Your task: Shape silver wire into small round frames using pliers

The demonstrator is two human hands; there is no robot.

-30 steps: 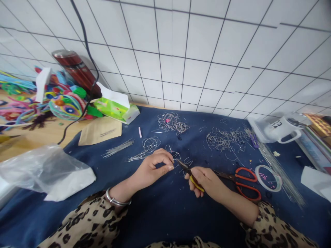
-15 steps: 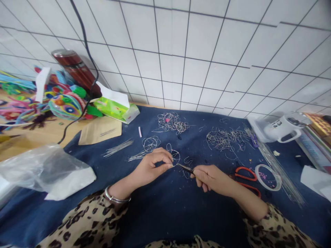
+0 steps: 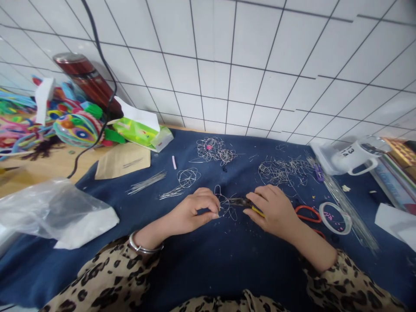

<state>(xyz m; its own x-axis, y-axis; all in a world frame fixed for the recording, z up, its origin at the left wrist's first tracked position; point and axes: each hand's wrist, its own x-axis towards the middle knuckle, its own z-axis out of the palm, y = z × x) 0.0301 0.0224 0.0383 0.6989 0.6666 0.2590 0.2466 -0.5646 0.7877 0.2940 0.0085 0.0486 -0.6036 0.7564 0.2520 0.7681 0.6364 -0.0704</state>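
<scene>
My left hand [image 3: 195, 211] pinches a thin, looped silver wire piece [image 3: 223, 202] between thumb and fingertips, near the middle of the dark blue cloth. My right hand [image 3: 271, 211] is closed around pliers [image 3: 239, 202] with yellow on the handle. The pliers' jaws point left and reach the wire beside my left fingertips; whether they grip it is too small to tell. Behind my left hand lie a round wire coil [image 3: 188, 177] and short straight wires [image 3: 171, 193]. Farther back sits a tangled wire bundle [image 3: 212, 150] with a pink bit in it.
More tangled wire [image 3: 282, 171] lies at the right back. Red-handled scissors [image 3: 308, 214], a round dish [image 3: 335, 218] of pink beads, long wires [image 3: 354, 216] and a white mug [image 3: 357, 157] stand to the right. At left are a plastic bag [image 3: 61, 212], brown envelope [image 3: 122, 161] and red flask [image 3: 87, 80].
My right hand has turned and opened its grip somewhat on the pliers, showing the yellow handle; the jaws now lie more level. The view has shifted slightly.
</scene>
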